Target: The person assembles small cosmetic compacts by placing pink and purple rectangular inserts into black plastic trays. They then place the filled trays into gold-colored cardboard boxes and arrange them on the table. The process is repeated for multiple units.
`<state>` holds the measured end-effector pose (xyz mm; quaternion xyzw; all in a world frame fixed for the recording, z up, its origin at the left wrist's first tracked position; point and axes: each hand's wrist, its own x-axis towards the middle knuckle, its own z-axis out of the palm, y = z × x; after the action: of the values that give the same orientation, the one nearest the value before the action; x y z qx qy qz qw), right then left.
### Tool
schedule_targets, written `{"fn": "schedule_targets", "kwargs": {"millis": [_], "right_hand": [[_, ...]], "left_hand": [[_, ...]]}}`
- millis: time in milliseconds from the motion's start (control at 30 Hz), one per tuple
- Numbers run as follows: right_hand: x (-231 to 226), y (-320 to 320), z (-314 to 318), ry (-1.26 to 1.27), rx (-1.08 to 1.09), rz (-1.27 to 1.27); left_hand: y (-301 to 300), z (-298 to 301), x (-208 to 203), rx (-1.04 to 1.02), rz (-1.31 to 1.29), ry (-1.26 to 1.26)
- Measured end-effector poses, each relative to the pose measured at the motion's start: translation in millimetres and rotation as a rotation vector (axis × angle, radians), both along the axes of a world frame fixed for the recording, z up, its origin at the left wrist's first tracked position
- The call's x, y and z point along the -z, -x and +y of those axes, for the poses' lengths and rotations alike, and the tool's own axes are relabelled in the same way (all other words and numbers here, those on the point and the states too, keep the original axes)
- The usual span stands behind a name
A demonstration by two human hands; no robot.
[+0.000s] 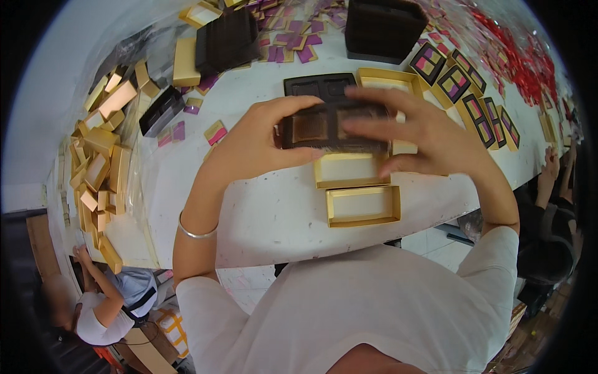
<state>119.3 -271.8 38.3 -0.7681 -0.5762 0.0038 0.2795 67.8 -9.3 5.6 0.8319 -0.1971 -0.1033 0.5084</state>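
Observation:
My left hand [246,140] is closed on the left end of a dark brown plastic tray [309,127] with two square compartments, its thumb along the near side. Over the tray's right end, my right hand [417,131] has its fingers stretched and spread, somewhat smeared by motion; whether they touch the tray I cannot tell. Another dark tray [321,84] lies just beyond. Under and in front of the held tray are shallow gold boxes, one box [321,181] partly covered and another box [363,223] nearer me.
Stacks of dark trays stand at far left [227,43] and far right [383,31]. Gold boxes [99,159] are heaped at left. Purple and pink cards [299,40] scatter behind. Boxes with filled trays [453,84] stand right, near red shred [517,56]. Other people are at both sides.

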Motion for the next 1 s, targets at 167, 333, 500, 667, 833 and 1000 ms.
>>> {"fn": "schedule_targets", "kwargs": {"millis": [167, 333, 500, 667, 833, 1000], "right_hand": [[27.0, -5.9, -22.1, 0.152, 0.088, -0.245], [60.3, -14.5, -14.6, 0.165, 0.064, -0.278], [48.8, -9.2, 2.3, 0.217, 0.05, -0.06], [44.9, -21.4, -6.3, 0.455, -0.059, -0.297], [65.8, -26.0, 4.8, 0.382, -0.14, -0.522], [69.8, -5.0, -0.6, 0.238, -0.099, -0.299]], "left_hand": [[-1.4, -3.4, 4.1, -0.074, -0.186, -0.275], [1.4, 0.9, 42.9, -0.035, -0.126, -0.231], [-1.7, -1.4, 56.8, -0.058, -0.03, -0.105], [-2.7, -1.4, 56.0, -0.046, -0.022, -0.118], [-4.9, -3.3, 57.3, -0.058, -0.009, -0.154], [-1.7, -5.8, 55.8, -0.096, -0.012, -0.151]]}}
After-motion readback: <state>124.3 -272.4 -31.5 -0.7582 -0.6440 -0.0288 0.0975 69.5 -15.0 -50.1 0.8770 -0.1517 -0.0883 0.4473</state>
